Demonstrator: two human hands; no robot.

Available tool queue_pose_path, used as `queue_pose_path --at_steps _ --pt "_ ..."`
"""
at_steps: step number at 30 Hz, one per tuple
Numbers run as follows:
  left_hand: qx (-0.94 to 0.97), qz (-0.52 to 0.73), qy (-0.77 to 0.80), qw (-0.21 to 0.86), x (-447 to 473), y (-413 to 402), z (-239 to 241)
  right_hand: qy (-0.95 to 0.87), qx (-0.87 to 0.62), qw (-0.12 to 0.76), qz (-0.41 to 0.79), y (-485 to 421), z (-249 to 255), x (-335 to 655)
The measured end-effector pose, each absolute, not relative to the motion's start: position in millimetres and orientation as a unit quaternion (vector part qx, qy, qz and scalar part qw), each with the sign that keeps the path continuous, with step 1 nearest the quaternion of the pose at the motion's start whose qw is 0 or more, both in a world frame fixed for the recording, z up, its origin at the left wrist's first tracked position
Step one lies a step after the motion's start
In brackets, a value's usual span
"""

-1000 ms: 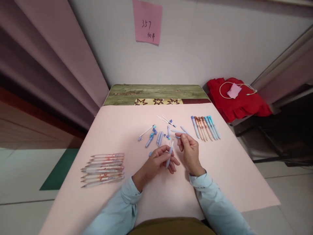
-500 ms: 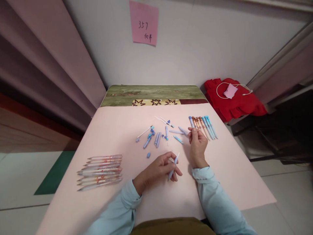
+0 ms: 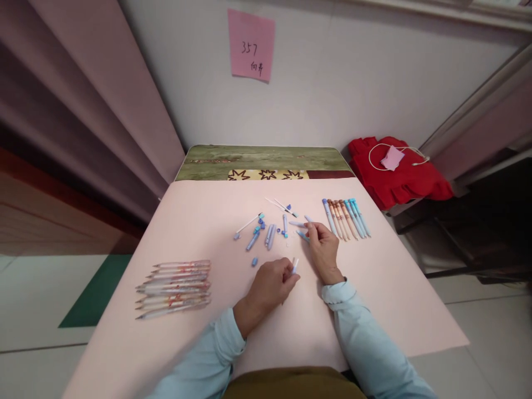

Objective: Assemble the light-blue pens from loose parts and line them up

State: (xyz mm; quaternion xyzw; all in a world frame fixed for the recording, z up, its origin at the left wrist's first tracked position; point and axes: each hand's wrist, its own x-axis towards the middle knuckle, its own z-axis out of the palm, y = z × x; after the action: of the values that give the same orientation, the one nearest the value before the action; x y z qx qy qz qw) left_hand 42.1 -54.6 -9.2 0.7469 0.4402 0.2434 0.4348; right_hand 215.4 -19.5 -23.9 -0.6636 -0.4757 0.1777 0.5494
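Observation:
My left hand (image 3: 268, 285) is closed round a pale blue pen barrel (image 3: 294, 269), whose white end sticks up past the fingers. To its right, my right hand (image 3: 325, 249) reaches over the loose parts with thumb and fingers together. Its fingertips meet a lilac pen piece (image 3: 296, 224), and whether they grip it is hard to make out. Under that hand, partly covered, lies a light blue pen piece (image 3: 303, 236). Two lilac barrels (image 3: 270, 236) rest side by side left of it, with a blue barrel (image 3: 252, 240) and a small blue cap (image 3: 255, 261) nearby.
Finished-looking pens with blue and brown tops (image 3: 343, 219) lie in a row at the right. Several whitish pens (image 3: 174, 288) are lined up at the left. Thin white refills (image 3: 282, 206) lie toward the back. A red cloth (image 3: 399, 180) sits beyond the table's right edge.
My right hand has moved left and down from the blue-topped pen in the row to the loose pieces. My left hand's fingers have closed further and the barrel is more upright.

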Motion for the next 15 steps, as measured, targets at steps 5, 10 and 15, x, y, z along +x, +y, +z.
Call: queue_pose_path --at_steps 5,10,15 --pt "0.749 0.212 0.478 0.408 38.6 -49.0 -2.4 -0.472 -0.670 0.545 0.176 -17.7 -26.6 215.8" --pt "0.725 0.233 0.588 0.274 23.1 -20.1 17.7 -0.463 -0.664 0.558 0.184 -15.9 -29.6 216.4" --pt "0.718 0.108 0.663 0.182 21.2 -0.8 21.7 -0.465 -0.652 0.568 0.190 -14.3 -30.0 215.4"
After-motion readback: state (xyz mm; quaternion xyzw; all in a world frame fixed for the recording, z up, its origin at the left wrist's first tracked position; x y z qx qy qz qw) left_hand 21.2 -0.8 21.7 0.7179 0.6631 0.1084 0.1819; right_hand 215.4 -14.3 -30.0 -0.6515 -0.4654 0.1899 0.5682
